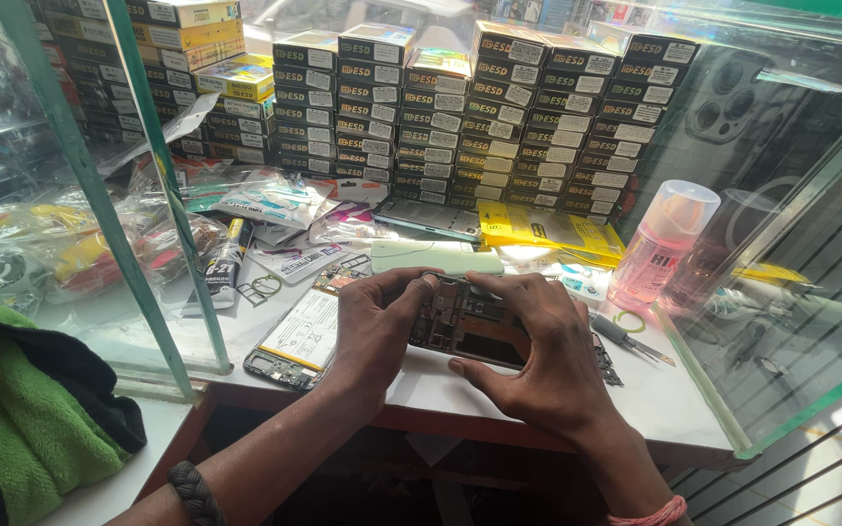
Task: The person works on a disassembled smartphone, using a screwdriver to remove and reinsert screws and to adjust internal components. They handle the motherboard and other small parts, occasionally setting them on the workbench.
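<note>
Nearest the lens, the opened phone (pixel 465 326) is pinned flat on the white tabletop (pixel 655 394), the left hand (pixel 377 326) and right hand (pixel 533 341) each closed on an end, thumbs pressing its exposed board, apparently for steadiness.

Both hands on opened phone (pixel 465 326), circuit side up, on white worktop (pixel 665 399). Left hand (pixel 374 326) grips phone's left edge, fingertips (pixel 428 282) curled over top edge. Right hand (pixel 538 336) holds right side, thumb under near edge. Just beyond fingertips: pale green case (pixel 436 257). Right of fingers: tweezers (pixel 635 341), pink spray bottle (pixel 660 244). Left of fingers: 2nd opened phone w/ battery (pixel 296 336). Far behind: stacked boxes (pixel 479 117).
</note>
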